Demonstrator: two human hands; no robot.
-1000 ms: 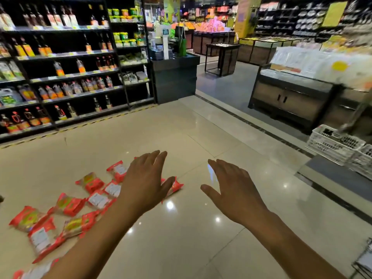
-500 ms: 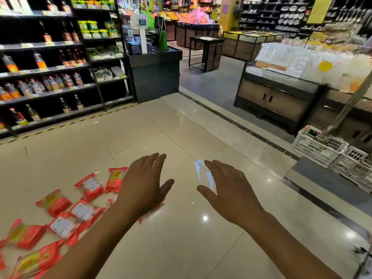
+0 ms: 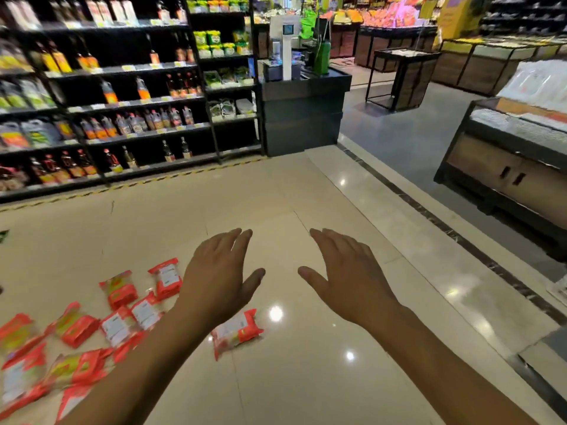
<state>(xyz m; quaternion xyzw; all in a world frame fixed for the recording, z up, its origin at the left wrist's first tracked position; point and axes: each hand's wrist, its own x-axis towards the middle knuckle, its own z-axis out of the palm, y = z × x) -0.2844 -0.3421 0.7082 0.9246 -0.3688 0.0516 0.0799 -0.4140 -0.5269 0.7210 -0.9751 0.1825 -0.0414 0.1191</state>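
Red snack packets (image 3: 167,279) all over the floor tiles (image 3: 306,388), mostly lower left, with one stray packet (image 3: 237,331) nearer the middle. Looks like zero picked up so far? (OP)

Yeah, I'd say the pickup hasn't started. Both the left hand (image 3: 219,277) and right hand (image 3: 346,277) hang over the floor, palms down, fingers straight and close together, thumbs out, holding nothing. Every packet's left to gather. (reply)

What's the floor like? (OP)

Glossy beige tile with lights glaring off it. It's a supermarket aisle: bottle shelves (image 3: 122,118) at the back, a dark counter (image 3: 303,111), a wooden display cabinet (image 3: 506,176) off right. (reply)
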